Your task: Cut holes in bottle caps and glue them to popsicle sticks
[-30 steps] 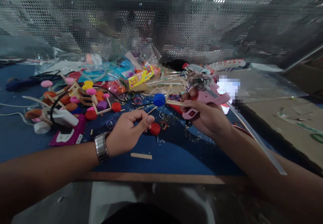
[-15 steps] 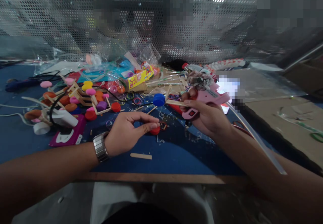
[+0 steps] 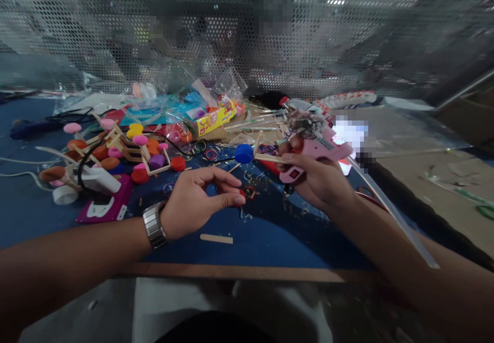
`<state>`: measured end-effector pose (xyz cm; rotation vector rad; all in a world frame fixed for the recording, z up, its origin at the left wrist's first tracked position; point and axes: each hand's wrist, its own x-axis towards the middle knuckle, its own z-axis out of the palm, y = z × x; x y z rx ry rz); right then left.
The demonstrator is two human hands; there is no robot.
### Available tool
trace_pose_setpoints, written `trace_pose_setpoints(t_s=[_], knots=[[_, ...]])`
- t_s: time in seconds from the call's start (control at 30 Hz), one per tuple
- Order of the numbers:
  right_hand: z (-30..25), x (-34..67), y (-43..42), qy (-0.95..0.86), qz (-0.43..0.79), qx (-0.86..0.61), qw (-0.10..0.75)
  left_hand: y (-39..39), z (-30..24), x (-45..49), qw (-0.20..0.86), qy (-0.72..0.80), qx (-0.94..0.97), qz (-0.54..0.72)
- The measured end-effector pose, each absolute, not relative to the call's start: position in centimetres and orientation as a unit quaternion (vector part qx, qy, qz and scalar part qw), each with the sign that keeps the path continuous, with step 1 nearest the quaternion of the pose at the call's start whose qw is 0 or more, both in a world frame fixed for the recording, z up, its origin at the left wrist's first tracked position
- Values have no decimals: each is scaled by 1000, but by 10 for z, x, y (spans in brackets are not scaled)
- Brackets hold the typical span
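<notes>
My left hand (image 3: 195,199), with a metal watch (image 3: 155,224) on its wrist, is low over the blue table. A red bottle cap (image 3: 242,194) is between its thumb and fingertips, mostly hidden by them. My right hand (image 3: 314,178) grips a pink hot glue gun (image 3: 322,149) with a long clear glue stick (image 3: 393,209) trailing from its back. Between the thumb and fingers of that hand are also wooden sticks (image 3: 270,158) joined to a blue bottle cap (image 3: 244,153). Below my left hand lies a loose craft stick (image 3: 216,238).
On the left, stick structures with colourful caps and discs (image 3: 123,144) stand behind a purple power strip (image 3: 106,201) with a white plug. Plastic bags, a yellow packet (image 3: 216,118) and loose sticks fill the back. A lit screen (image 3: 349,133) and cardboard (image 3: 436,178) are on the right.
The fingers of my left hand have parted slightly and the red cap has turned between them, showing less of itself. My right hand stays nearly still.
</notes>
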<state>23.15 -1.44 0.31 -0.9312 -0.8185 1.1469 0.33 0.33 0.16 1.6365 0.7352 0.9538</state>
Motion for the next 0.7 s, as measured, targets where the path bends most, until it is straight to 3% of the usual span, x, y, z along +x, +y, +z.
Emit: trace_pose_setpoints(t_s=[0.7], knots=[[2, 232, -15, -368, 498, -417, 665, 7, 2, 2, 426, 344, 738, 395]])
